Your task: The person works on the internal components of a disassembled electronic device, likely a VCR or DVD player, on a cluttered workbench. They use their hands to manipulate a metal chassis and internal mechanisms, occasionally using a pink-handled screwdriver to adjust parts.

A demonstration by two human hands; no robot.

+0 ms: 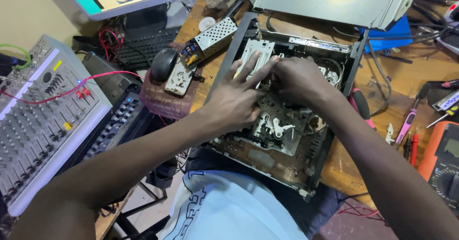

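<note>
The opened tape deck chassis (287, 139) runs diagonally, toward upper right. Left hand (234, 101) fingers spread; right hand (299, 80) curled, pinch unclear. Cluttered wooden workbench (406, 77).

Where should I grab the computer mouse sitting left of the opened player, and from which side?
Take the black mouse from above, fingers across its two long sides. Its domed back faces up and it rests on a maroon pad. Come in from the left: a perforated metal box and small circuit board crowd its right side, and the left hand is working there.
</note>
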